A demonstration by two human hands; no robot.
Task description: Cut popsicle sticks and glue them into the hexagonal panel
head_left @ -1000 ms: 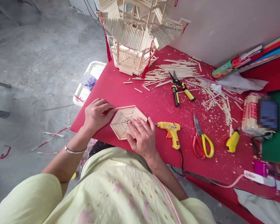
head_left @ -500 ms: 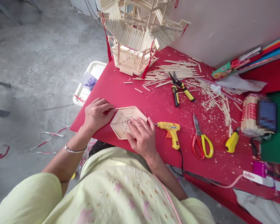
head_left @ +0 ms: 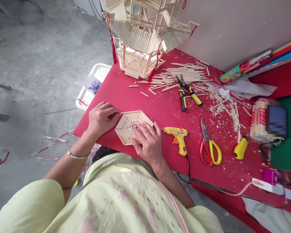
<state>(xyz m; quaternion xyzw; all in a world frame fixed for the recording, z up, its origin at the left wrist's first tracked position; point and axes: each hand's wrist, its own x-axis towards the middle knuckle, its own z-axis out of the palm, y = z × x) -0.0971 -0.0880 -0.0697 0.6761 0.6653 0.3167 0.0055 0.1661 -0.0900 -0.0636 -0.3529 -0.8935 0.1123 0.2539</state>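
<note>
A flat many-sided panel of pale wooden sticks [head_left: 127, 129], laid in a web pattern, lies near the front edge of the red table. My left hand [head_left: 102, 118] is closed, with thumb and fingertips pinched at the panel's upper left corner. My right hand [head_left: 147, 140] lies over the panel's right part, fingers stretched out on its surface and hiding some of the sticks. Just right of that hand a yellow glue gun [head_left: 178, 134] rests on its side, its nozzle pointing at the fingers.
A tasselled stick pavilion [head_left: 140, 38] stands at the back. Loose sticks [head_left: 184, 72] and black-and-yellow cutters [head_left: 184, 92] lie behind the glue gun. Scissors [head_left: 210, 149], a yellow utility knife [head_left: 241, 147] and bagged sticks [head_left: 258, 119] are to the right. A white stool [head_left: 100, 72] stands left of the red table [head_left: 106, 94].
</note>
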